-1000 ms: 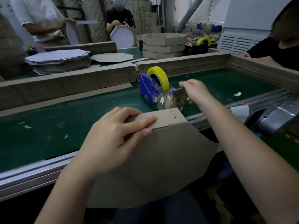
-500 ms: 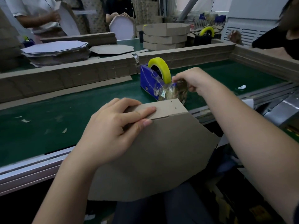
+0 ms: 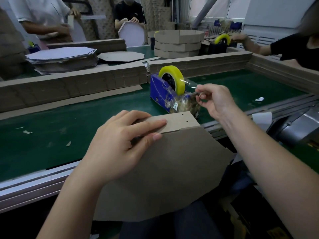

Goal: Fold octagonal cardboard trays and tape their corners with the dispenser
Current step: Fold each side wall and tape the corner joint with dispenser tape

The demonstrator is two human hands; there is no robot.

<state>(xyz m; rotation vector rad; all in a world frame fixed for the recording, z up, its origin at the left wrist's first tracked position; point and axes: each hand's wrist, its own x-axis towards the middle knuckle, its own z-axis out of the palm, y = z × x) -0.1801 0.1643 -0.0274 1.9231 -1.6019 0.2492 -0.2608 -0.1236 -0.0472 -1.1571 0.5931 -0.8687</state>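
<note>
Cardboard tray (image 3: 172,161) in left hand (image 3: 120,145); right hand (image 3: 215,100) pinches tape (image 3: 189,84).

Green belt (image 3: 86,121) carries tape dispenser (image 3: 164,95) (blue); cardboard scraps (image 3: 68,143).

Brown cardboard tray (image 3: 172,169) tilts just before the blue tape dispenser (image 3: 160,94).

Bare left hand (image 3: 119,145), bare right hand (image 3: 216,100), dark trousers (image 3: 189,223)
</note>
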